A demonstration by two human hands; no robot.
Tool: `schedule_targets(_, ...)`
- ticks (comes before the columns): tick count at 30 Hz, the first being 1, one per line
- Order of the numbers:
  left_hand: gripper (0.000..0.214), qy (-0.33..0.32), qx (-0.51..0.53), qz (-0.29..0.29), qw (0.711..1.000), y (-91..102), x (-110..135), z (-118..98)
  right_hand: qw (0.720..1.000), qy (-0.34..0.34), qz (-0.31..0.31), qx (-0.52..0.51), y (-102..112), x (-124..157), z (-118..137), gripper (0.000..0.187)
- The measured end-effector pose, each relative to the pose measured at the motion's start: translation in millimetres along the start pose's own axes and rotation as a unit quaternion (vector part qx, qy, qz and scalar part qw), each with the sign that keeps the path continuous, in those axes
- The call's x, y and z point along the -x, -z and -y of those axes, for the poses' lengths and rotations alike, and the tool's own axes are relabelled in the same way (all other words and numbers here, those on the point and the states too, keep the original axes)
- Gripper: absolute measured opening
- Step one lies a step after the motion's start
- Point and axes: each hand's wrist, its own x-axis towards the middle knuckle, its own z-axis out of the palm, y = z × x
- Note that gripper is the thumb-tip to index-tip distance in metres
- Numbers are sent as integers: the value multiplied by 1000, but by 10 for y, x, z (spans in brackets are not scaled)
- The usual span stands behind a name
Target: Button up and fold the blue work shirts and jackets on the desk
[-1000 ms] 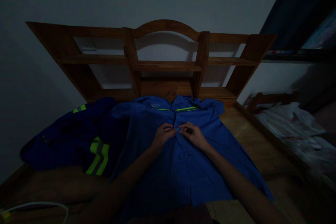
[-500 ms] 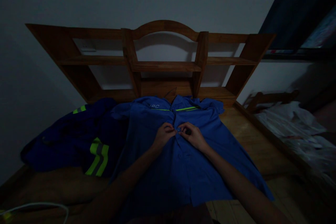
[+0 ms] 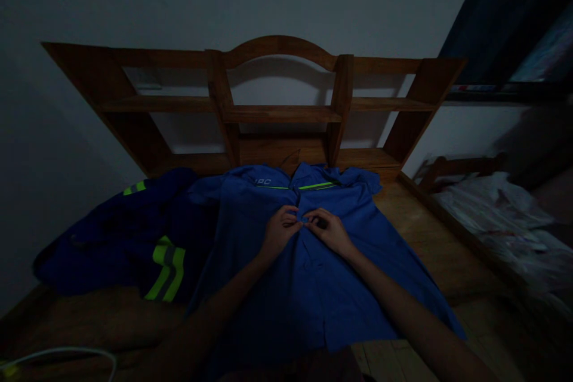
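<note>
A blue short-sleeved shirt (image 3: 358, 286) lies spread with its front up and its collar away from me. It has a lime-green stripe and pale letters across the chest. At the front placket, below the chest stripe, a small round button (image 3: 305, 220) shows between my fingertips. My left hand (image 3: 281, 228) pinches the shirt's edge just left of the button. From the right, my right hand (image 3: 329, 230) pinches at the button, thumb and forefinger close together. Another button (image 3: 307, 265) sits lower on the placket. Dim light hides the exact grip of the fingertips.
A darker blue garment with lime-and-grey bands (image 3: 165, 268) lies crumpled on the left. Behind the shirt stands a wooden shelf headboard (image 3: 282, 113) against the wall. White plastic bags (image 3: 496, 209) are heaped at right. A pale cable (image 3: 76, 348) curves at the lower left.
My left fingers have shifted slightly at the placket, with the forefinger raised a little. The right hand stays at the button, and the shirt lies as before.
</note>
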Motion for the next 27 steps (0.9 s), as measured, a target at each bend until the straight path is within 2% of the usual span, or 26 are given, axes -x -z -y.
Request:
schedule_targets(4,24,2,-49,-10,999,17,5,11,1000,10,-6,0,-6,4,14,20)
schedule_targets(8,20,-2,-49,-17,999,23,-3,53,1000,9,-12,13,0,0,26,20)
schedule_targets(13,12,11,-70,-17,997,22,-30,105,997,-15,-50,63,33,-30,-80,10)
schedule_targets(17,9,-4,-101,-16,995,56,-56,123,995,-16,-22,98,42,-28,-163,11)
schedule_targets(21,9,-40,-139,4,990,126,-56,130,993,30,8,116,62,6,-145,18)
schedule_targets(25,23,-49,-170,15,984,223,141,-11,991,33,22,131,175,121,10,21)
schedule_targets(27,26,-97,-229,17,968,261,378,-178,991,29,7,127,235,252,175,19)
